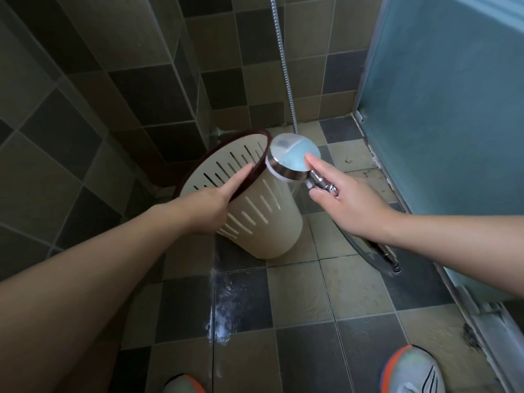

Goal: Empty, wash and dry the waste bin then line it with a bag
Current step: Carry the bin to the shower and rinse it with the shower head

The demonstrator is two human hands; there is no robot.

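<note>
Over the wet floor [300, 296], my left hand [211, 207] grips the tilted bin [263, 219] by its rim, mouth leaning far-left; my right hand [344, 198] holds the shower head [293, 156] just right of that rim, forefinger stretched along its back.

This is a home bathroom's shower corner. Checkered tan and dark tiles cover the walls [136, 89] and the wet floor [306, 316]. A metal shower hose [286, 72] hangs down the far wall to a handheld shower head [292, 157], and a frosted glass panel [448, 123] closes the right side.
</note>
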